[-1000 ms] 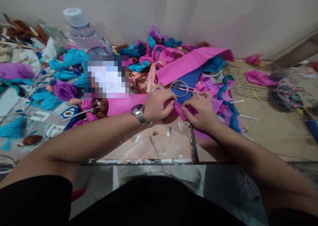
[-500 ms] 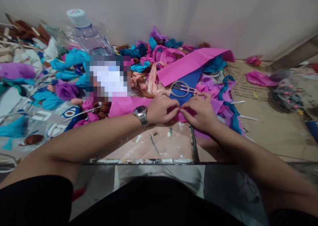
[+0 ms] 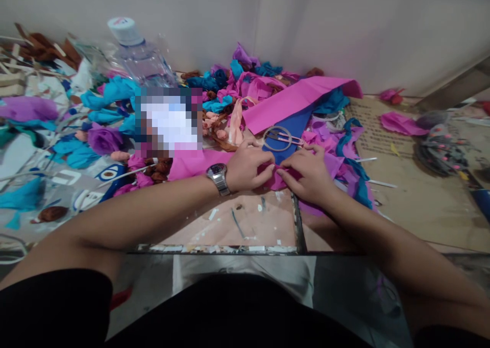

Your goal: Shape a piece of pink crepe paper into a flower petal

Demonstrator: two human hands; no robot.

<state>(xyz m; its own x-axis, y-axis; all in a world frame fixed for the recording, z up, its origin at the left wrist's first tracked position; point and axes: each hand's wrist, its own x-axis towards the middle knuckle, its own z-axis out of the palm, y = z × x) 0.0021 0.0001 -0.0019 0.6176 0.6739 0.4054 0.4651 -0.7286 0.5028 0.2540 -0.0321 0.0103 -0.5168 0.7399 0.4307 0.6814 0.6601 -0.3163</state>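
Piece of thin magenta paper [image 3: 276,183], behind desk's [image 3: 218,230] front edge: pinched by fingers of left hand [image 3: 250,168] and right hand [image 3: 308,173]; handwork seemingly unfinished.

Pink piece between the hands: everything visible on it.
The pink piece is small, its lower edge rounded, and looks like thin paper or cloth. The left hand and right hand grip it with their fingers, which partly hide it. It is in front of the blue sheet; whether it is folded or rests on the tabletop, I can't tell.
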